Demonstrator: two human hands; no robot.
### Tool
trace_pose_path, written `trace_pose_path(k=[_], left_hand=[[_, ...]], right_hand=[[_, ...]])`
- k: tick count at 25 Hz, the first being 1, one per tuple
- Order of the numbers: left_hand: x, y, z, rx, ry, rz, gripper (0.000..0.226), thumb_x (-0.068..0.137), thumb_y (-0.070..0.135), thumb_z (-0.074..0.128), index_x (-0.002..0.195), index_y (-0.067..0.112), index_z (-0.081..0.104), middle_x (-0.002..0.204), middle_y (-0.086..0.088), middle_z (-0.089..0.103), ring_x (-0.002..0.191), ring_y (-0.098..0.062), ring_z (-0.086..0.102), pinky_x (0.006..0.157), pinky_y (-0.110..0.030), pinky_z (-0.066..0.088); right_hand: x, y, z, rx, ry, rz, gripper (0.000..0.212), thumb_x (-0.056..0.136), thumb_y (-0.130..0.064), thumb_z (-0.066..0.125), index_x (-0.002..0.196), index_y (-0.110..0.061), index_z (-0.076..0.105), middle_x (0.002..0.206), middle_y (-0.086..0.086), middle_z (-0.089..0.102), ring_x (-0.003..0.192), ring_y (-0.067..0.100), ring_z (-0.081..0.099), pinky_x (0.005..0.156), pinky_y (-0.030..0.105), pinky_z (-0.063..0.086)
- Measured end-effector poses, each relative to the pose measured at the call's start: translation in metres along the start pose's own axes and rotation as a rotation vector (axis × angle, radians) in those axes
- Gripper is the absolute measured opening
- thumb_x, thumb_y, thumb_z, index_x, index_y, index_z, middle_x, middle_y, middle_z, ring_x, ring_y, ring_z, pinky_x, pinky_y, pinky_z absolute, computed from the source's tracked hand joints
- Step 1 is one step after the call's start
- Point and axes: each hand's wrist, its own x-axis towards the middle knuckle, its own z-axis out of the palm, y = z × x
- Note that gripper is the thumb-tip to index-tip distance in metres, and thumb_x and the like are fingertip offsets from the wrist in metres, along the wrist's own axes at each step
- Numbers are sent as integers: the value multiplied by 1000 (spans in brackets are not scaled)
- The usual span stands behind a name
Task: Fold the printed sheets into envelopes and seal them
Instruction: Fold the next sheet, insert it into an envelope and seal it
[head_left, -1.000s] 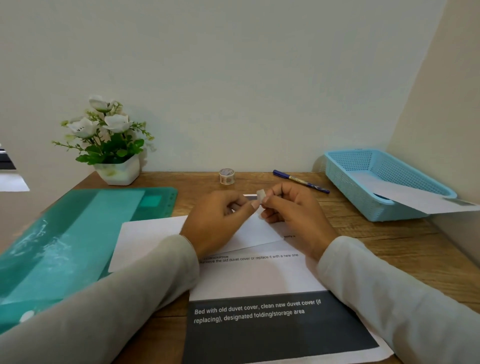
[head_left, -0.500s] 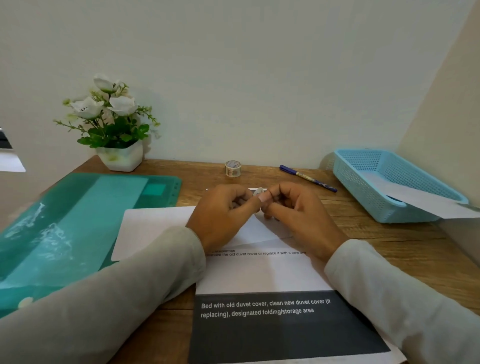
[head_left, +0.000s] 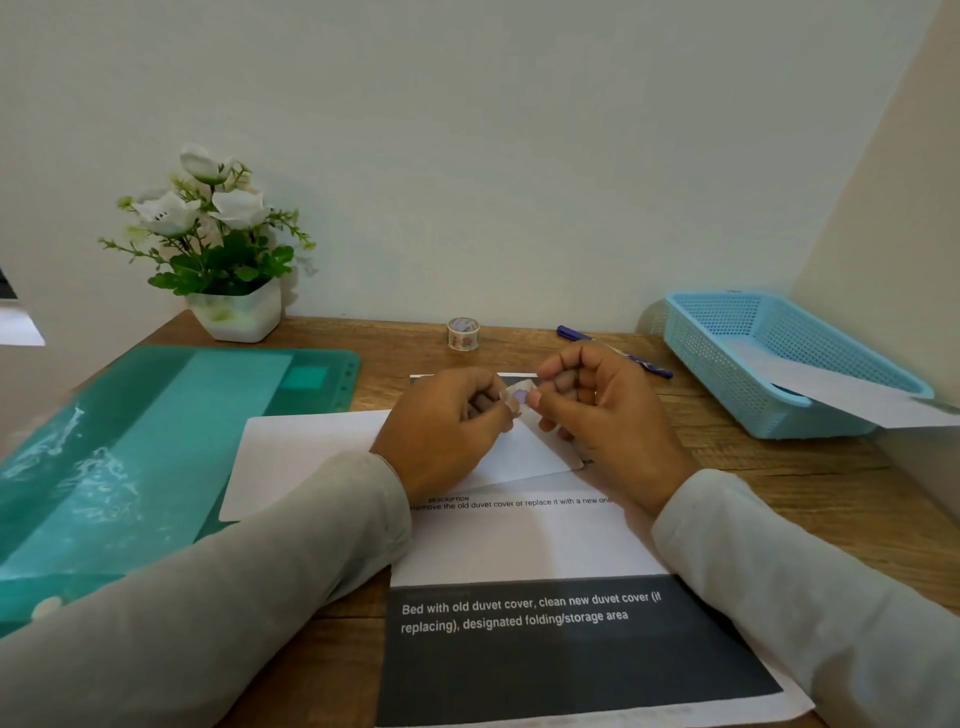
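A small sticker piece (head_left: 521, 393) with a scalloped edge is pinched between my left hand (head_left: 441, 431) and my right hand (head_left: 605, 410), just above the desk. Under both hands lies a folded white envelope (head_left: 311, 457), its right corner showing at the middle. Beneath it sits a printed sheet (head_left: 524, 551) with a dark band of white text, reaching toward me. A small roll of decorated tape (head_left: 463, 333) stands at the back near the wall.
A teal plastic folder (head_left: 156, 441) covers the desk's left side. A white pot of flowers (head_left: 228, 306) stands back left. A blue pen (head_left: 644, 364) lies behind my right hand. A light blue basket (head_left: 769, 364) at the right holds a white sheet (head_left: 852, 395) overhanging its rim.
The view has tilted down slightly. My hands stay together over the envelope; the small piece between my fingertips has turned, and its purple face and scalloped edge show.
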Motion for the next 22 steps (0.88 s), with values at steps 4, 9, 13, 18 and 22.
trace_pose_path(k=[4, 9, 13, 18, 22], left_hand=[[-2, -1, 2, 88, 71, 76, 16, 89, 18, 69, 103, 25, 65, 82, 9, 66, 71, -13, 57, 69, -33, 51], [-5, -9, 4, 429, 79, 120, 25, 88, 39, 68, 111, 33, 57, 101, 15, 61, 95, -11, 52, 88, -39, 51], [-1, -17, 2, 471, 88, 122, 33, 86, 48, 68, 111, 31, 55, 99, 18, 55, 96, -11, 50, 89, -39, 50], [2, -20, 5, 412, 84, 97, 34, 84, 46, 72, 109, 31, 55, 96, 18, 54, 93, -9, 49, 88, -36, 51], [3, -23, 5, 397, 82, 101, 32, 82, 47, 71, 106, 30, 56, 97, 17, 56, 93, -11, 51, 85, -39, 51]], right_hand=[[3, 2, -3, -23, 54, 45, 18, 86, -2, 78, 96, -1, 64, 75, 5, 61, 60, 17, 58, 48, 17, 45], [6, 8, -3, -141, 51, 84, 19, 84, -3, 80, 86, -14, 65, 66, -3, 58, 60, 17, 56, 47, 20, 44], [13, 14, -4, -315, 79, 68, 21, 81, -11, 83, 83, -23, 65, 69, -5, 63, 61, 15, 58, 60, 33, 49], [18, 12, 1, -471, 94, 77, 19, 79, -19, 85, 82, -24, 67, 75, 0, 69, 68, 18, 65, 67, 37, 56], [18, 13, 9, -607, 103, 73, 16, 78, -21, 82, 80, -25, 67, 75, -5, 69, 74, 13, 66, 72, 39, 57]])
